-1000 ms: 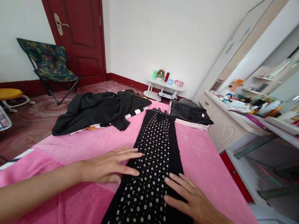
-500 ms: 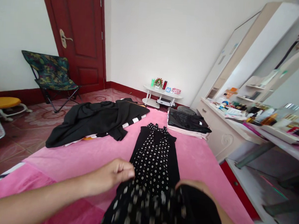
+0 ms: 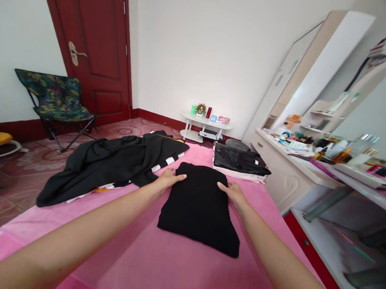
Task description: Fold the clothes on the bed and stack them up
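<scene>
Both my arms are stretched out over the bed (image 3: 180, 264), which is covered by a pink blanket. The black garment (image 3: 198, 207) lies folded on the blanket near the middle of the bed, plain black side up, its far edge toward the wall.

My left hand (image 3: 169, 178) rests at the garment's far left corner, fingers laid loosely over the fabric edge, thumb on top. It is not clenched; I read it as an open hand pressing or lightly pinching the corner, though from this angle I cannot tell whether any cloth is caught under the fingers. My right hand (image 3: 233, 192) sits at the far right edge of the garment, fingers extended and flat against the cloth, likewise open.

Left of the garment, just beside my left hand, a heap of dark clothes (image 3: 114, 160) sprawls across the bed's left side, with a black-and-white striped piece showing beneath it. Beyond the garment on the right, a folded stack (image 3: 240, 161) sits with a black item on top and pale pieces under it, apart from the garment.

Farther off: a low white table (image 3: 206, 120) by the wall carrying small items, a red door (image 3: 88, 48), a folding chair (image 3: 54, 100), and a cluttered dresser (image 3: 308, 161) along the right.
</scene>
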A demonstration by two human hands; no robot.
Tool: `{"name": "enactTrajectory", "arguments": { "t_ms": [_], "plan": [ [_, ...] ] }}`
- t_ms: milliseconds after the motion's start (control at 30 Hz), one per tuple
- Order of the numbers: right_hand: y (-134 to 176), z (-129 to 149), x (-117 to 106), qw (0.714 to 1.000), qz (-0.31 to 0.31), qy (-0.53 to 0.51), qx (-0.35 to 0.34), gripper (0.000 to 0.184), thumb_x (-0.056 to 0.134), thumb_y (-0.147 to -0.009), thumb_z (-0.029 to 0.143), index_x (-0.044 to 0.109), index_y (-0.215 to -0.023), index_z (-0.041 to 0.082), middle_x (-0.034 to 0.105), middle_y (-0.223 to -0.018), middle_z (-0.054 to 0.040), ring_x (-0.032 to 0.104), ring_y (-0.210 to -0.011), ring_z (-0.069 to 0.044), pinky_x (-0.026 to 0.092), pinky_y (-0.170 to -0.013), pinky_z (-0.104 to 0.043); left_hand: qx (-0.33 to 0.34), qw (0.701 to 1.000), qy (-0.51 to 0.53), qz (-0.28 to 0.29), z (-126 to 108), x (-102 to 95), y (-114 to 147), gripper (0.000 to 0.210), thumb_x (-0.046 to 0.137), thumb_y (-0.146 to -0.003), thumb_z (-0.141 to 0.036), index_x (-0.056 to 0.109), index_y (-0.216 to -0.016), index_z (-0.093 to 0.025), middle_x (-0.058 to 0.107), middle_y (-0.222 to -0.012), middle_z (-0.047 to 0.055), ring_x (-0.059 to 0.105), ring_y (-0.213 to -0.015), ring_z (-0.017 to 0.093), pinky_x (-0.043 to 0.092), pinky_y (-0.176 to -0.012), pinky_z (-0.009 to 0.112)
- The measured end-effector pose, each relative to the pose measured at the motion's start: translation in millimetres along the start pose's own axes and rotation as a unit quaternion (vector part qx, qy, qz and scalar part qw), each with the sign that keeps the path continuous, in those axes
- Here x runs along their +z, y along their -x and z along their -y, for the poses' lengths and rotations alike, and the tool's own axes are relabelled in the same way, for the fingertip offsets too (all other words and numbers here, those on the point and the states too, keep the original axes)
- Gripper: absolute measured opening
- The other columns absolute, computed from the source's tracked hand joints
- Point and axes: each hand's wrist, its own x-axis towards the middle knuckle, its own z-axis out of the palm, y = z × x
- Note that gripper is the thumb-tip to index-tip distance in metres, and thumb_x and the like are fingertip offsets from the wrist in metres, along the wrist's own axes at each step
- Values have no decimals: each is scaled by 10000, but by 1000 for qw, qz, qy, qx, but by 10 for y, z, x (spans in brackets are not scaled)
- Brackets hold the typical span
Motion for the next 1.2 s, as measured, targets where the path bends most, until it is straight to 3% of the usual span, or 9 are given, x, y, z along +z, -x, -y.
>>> {"name": "enactTrajectory", "arguments": {
  "t_ms": [200,300,467,600,800,867,967,1100,1200],
  "plan": [
    [26,537,180,999,18,-42,-21,291,802,-493,204,662,-739,140,718,-690,-64,687,-653,-236,570,-638,-359,41,998,49,-21,-485,277,-43,723,809,-612,-177,479,-1253,-136,667,-1071,138,657,-961,254,524,-849,388],
    [115,1098,35,978,-23,-103,-183,395,788,-538,236,659,-906,175,729,-873,-14,680,-773,-179,551,-753,-317,188,977,97,-11,-1079,148,-11,786,775,-627,-105,405,-1315,-191,667,-1068,84,658,-943,200,519,-873,376],
    [401,1613,-246,871,-91,-74,-477,376,742,-599,198,636,-956,148,693,-1049,-70,629,-943,-187,480,-904,-368,432,897,85,48,-1707,-106,211,773,753,-584,-75,448,-1287,-179,676,-1042,46,630,-991,213,488,-915,390],
    [858,998,-315,860,-83,95,-494,219,653,-618,179,649,-837,178,706,-895,-53,631,-884,-225,498,-839,-361,512,857,-23,53,-1122,-240,578,445,669,-662,-119,613,-1102,-153,651,-1110,63,577,-1075,227,435,-969,379],
    [1755,-320,-563,872,175,261,-375,343,466,-684,69,696,-887,225,679,-1043,-70,608,-1008,-236,493,-887,-378,408,832,-284,248,227,-668,1389,607,386,-605,47,665,-1066,-232,638,-1102,43,583,-1043,184,452,-912,326],
    [1895,-310,-709,874,180,270,-362,356,434,-728,69,702,-866,257,687,-1018,-53,620,-982,-217,505,-864,-362,364,835,-323,258,213,-794,1555,590,377,-600,30,698,-996,-267,668,-1030,18,609,-974,179,458,-895,324],
    [1863,193,-772,886,71,261,-377,253,497,-777,158,706,-821,293,706,-932,-26,646,-900,-217,513,-831,-364,328,855,-333,224,-251,-758,1553,440,419,-652,-28,734,-829,-279,701,-842,-1,634,-831,192,469,-866,339],
    [1539,950,-412,890,-59,200,-406,202,529,-795,246,705,-892,265,704,-951,-23,634,-934,-217,458,-925,-395,372,867,-290,159,-846,-246,1259,334,481,-715,-100,729,-890,-239,707,-933,16,626,-920,229,450,-928,363],
    [1224,912,-12,904,-40,141,-402,214,529,-810,276,693,-939,227,696,-1008,-36,615,-984,-209,439,-949,-376,415,854,-281,141,-729,161,980,342,505,-799,-181,663,-1101,-215,664,-1120,43,585,-1067,235,405,-1003,358]
  ]
}}
